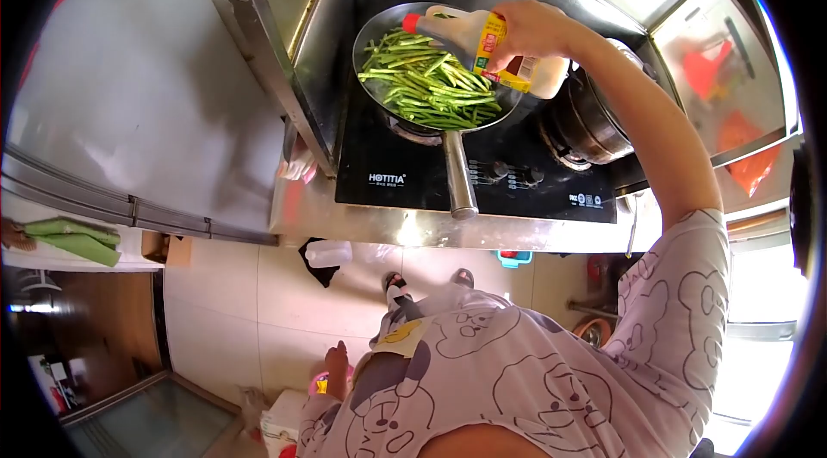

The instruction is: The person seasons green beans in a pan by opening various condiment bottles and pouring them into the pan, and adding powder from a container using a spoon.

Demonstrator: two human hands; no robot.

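Note:
My right hand [532, 31] is wrapped round a plastic sauce bottle [465, 34] with a yellow label and dark liquid inside. The bottle lies tilted, nearly level, over the frying pan [360, 31], its red-capped end pointing left; no stream of liquid is visible. Cut green stalks [422, 79], like garlic shoots or green beans, fill the pan, whose metal handle [458, 178] points toward me. Low at my left side hangs my left hand [337, 367], next to a pink and yellow item [321, 383]. Its fingers show too little to tell whether it grips anything.
The pan sits on the left burner of a black gas hob [388, 186]. A metal pot [590, 122] stands on the right burner. Steel panels wall the back and left. Below the counter edge [413, 230], a white plastic container [329, 252] lies on the tiled floor.

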